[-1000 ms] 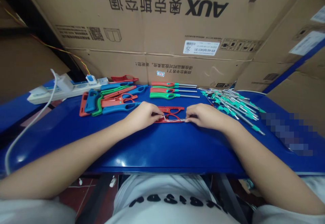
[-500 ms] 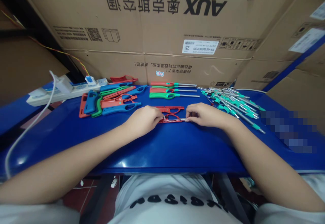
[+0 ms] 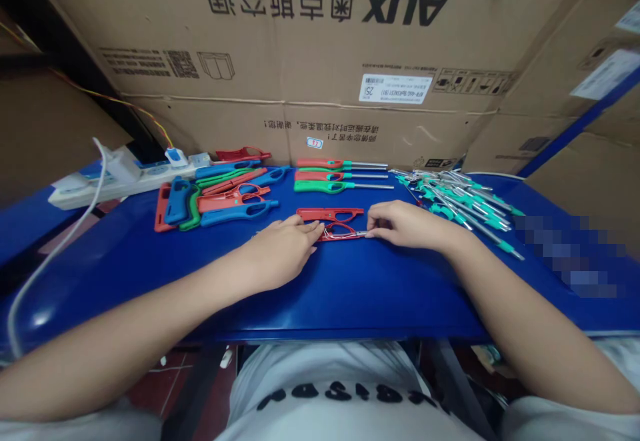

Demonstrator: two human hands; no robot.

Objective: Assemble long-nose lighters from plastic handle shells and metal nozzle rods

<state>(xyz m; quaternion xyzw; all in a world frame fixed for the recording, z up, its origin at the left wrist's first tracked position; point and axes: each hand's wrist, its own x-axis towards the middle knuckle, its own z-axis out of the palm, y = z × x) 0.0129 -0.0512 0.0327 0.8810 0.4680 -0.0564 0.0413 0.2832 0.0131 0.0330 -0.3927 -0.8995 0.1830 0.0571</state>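
Observation:
A red lighter casing half (image 3: 345, 236) lies on the table with thin white wires and a silver metal piece inside it. My left hand (image 3: 287, 248) rests across its left end, fingers stretched out and pressing down; that end is hidden beneath them. At the other end, my right hand (image 3: 393, 223) pinches the silver tip (image 3: 361, 234) between thumb and forefinger. Just behind lies a second red casing half (image 3: 330, 214), touched by neither hand.
Three long-nosed lighters (image 3: 325, 188) lie in a row behind. Loose red, blue and green casings (image 3: 235, 213) are piled left, near a white power strip (image 3: 90, 191). Metal tubes with teal ends (image 3: 460, 201) are heaped right. A cardboard box (image 3: 280, 61) stands at the back.
My left hand has gone from a pinch at the wires to stretched fingers laid over the casing's left end. My right hand stays at the silver tip.

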